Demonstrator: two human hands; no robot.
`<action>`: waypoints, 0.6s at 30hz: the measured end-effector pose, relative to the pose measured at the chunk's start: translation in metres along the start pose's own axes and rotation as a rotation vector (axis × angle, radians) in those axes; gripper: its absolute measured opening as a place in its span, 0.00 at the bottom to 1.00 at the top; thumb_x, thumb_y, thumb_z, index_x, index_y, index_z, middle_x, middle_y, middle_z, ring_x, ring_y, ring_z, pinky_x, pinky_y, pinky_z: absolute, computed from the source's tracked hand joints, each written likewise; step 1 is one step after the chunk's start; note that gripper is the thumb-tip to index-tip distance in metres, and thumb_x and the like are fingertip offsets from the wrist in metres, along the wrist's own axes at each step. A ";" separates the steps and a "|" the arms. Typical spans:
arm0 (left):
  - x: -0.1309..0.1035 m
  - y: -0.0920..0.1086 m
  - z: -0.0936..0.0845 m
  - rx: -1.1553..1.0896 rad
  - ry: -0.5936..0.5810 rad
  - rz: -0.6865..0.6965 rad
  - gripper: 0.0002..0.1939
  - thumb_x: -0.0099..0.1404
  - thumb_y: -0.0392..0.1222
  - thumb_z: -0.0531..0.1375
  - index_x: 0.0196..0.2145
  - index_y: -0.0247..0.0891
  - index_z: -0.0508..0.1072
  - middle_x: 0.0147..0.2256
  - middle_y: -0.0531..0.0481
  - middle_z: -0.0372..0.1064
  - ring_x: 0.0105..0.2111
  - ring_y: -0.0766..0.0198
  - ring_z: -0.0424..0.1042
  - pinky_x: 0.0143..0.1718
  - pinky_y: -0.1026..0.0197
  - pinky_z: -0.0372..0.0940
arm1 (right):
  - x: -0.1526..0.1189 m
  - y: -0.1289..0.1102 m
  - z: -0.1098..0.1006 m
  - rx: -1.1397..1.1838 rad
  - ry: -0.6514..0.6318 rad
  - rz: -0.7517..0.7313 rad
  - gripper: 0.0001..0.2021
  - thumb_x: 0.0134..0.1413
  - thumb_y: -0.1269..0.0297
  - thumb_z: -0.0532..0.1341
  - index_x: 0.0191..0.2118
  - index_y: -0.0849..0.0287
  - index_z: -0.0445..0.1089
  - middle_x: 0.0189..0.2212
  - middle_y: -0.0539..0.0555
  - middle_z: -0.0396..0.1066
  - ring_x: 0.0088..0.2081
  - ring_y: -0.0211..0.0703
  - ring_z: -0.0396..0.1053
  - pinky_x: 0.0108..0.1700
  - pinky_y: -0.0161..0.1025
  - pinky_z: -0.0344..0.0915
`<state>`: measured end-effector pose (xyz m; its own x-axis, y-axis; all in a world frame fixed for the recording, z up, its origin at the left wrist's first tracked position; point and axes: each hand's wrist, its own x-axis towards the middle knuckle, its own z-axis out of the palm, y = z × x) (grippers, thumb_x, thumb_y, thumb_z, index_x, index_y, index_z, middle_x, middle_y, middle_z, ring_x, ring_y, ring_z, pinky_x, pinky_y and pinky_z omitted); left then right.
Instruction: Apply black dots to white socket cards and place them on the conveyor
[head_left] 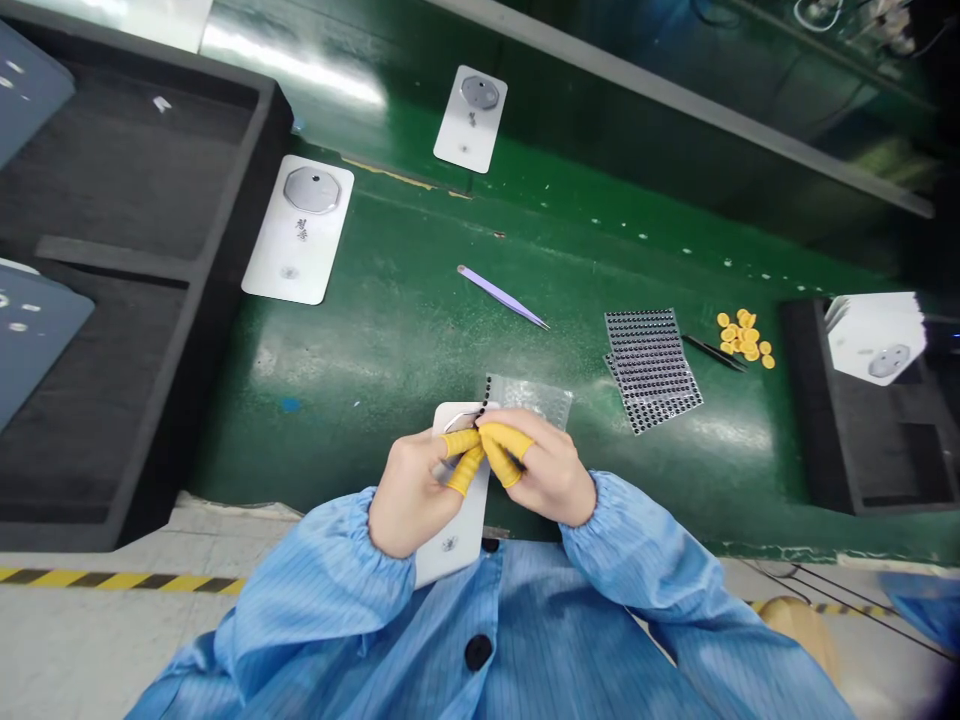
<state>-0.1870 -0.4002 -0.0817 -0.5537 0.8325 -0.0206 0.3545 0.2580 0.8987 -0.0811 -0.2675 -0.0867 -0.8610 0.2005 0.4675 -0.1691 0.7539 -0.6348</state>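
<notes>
A white card (452, 530) with a grey octagonal print near its top lies under my hands at the table's front edge. My left hand (416, 490), with yellow finger cots on thumb and forefinger, is closed in a pinch over the card; whatever is between its tips is too small to make out. Close against it, my right hand (546, 465), also in yellow cots, is closed at the edge of a clear sheet (536, 396) with a short row of black dots along its left side. The fingers partly cover this sheet and the card's print.
Purple tweezers (502, 297) lie mid-table. Rightward are sheets of black dots (651, 365), black tweezers (714, 353), loose yellow finger cots (741, 338) and a black box (817, 420) with cards. Two white cards (298, 230) (471, 120) lie beyond; a black tray (225, 260) stands left.
</notes>
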 end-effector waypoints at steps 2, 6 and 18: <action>0.002 -0.004 -0.003 0.020 -0.029 -0.008 0.12 0.58 0.33 0.58 0.36 0.39 0.80 0.35 0.45 0.79 0.35 0.54 0.79 0.38 0.56 0.74 | 0.001 0.005 0.006 0.141 0.071 0.172 0.06 0.58 0.75 0.57 0.39 0.63 0.69 0.37 0.58 0.74 0.40 0.38 0.73 0.41 0.37 0.74; -0.001 -0.015 -0.029 -0.114 -0.103 -0.119 0.19 0.58 0.38 0.61 0.49 0.36 0.75 0.46 0.40 0.75 0.45 0.50 0.76 0.46 0.53 0.72 | -0.001 0.016 0.014 0.101 0.160 0.240 0.04 0.56 0.74 0.59 0.35 0.62 0.70 0.36 0.58 0.74 0.38 0.39 0.73 0.41 0.38 0.72; -0.026 0.031 -0.046 -0.401 0.185 -0.177 0.19 0.58 0.36 0.65 0.48 0.44 0.74 0.24 0.53 0.76 0.23 0.62 0.76 0.25 0.64 0.75 | 0.035 -0.045 -0.023 -0.096 0.080 0.024 0.16 0.56 0.74 0.60 0.50 0.54 0.68 0.40 0.51 0.76 0.41 0.40 0.74 0.55 0.46 0.68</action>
<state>-0.1965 -0.4362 -0.0333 -0.7168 0.6825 -0.1429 -0.0557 0.1482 0.9874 -0.0926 -0.2798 -0.0271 -0.8227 0.2653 0.5027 -0.0990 0.8040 -0.5863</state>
